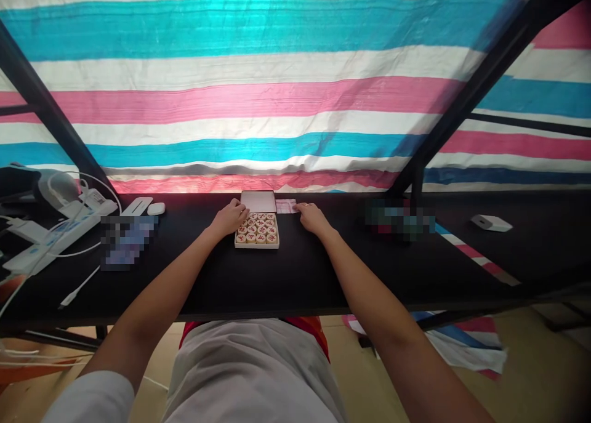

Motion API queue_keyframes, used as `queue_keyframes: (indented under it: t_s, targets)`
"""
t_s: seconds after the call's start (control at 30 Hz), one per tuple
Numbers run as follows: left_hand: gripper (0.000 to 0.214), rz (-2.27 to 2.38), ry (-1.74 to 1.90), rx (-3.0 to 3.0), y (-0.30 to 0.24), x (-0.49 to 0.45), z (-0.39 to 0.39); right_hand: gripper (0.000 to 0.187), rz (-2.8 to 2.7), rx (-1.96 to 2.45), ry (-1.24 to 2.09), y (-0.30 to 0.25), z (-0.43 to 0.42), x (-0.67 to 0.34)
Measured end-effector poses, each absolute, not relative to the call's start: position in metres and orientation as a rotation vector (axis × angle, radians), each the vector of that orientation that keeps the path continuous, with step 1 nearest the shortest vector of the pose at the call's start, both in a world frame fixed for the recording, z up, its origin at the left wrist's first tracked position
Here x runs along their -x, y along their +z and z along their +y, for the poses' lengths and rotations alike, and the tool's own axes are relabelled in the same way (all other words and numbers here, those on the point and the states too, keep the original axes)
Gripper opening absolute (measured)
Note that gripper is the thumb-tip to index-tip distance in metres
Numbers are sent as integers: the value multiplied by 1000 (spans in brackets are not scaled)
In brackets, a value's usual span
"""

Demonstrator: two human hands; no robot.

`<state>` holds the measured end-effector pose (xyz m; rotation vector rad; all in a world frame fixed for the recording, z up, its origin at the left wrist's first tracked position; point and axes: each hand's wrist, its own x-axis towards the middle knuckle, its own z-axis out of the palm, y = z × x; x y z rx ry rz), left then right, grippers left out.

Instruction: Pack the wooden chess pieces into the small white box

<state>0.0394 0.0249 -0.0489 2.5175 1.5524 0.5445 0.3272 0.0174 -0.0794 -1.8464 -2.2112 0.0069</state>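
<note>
An open white box (257,246) of round Chinese chess pieces (260,230) with red characters sits on the black table. Its lid (258,202) stands at the back side. My left hand (229,217) is at the box's back left corner, its fingers curled over the edge near the pieces. What lies under those fingertips is hidden. Right of the lid lies a folded pink and white sheet (285,206), probably paper or plastic. My right hand (312,217) pinches its right end.
At the left are a power strip (60,238) with white cables, a white earphone case (156,209) and a cable plug (69,298). A blurred dark item (392,220) lies right, with a white charger-like block (492,223) beyond. Striped sheeting (258,96) hangs behind the table.
</note>
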Motion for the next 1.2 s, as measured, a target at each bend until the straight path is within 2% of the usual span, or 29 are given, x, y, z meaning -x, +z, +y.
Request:
queue_keyframes:
  t_s: [0.27, 0.4, 0.57, 0.83, 1.03, 1.2]
  targets:
    - [35, 1569, 548, -2555, -51, -37, 24, 55, -2069, 1802, -36, -84, 17, -321]
    - [34, 1534, 576, -2529, -52, -35, 25, 43, -1943, 1656, 37, -79, 11, -312]
    - [34, 1533, 642, -2491, -54, -34, 24, 26, -1963, 1262, 269, -72, -2, -289]
    - [30, 1325, 900, -2316, -59, -17, 42, 38, -2082, 1149, 273, -73, -9, -270]
    - [29, 1309, 780, -2452, -62, -25, 35, 22, -2135, 1141, 183, -66, -10, -269]
    - [28, 1429, 723, -2456, -58, -28, 29, 21, -2154, 1104, 283, -63, -12, -269]
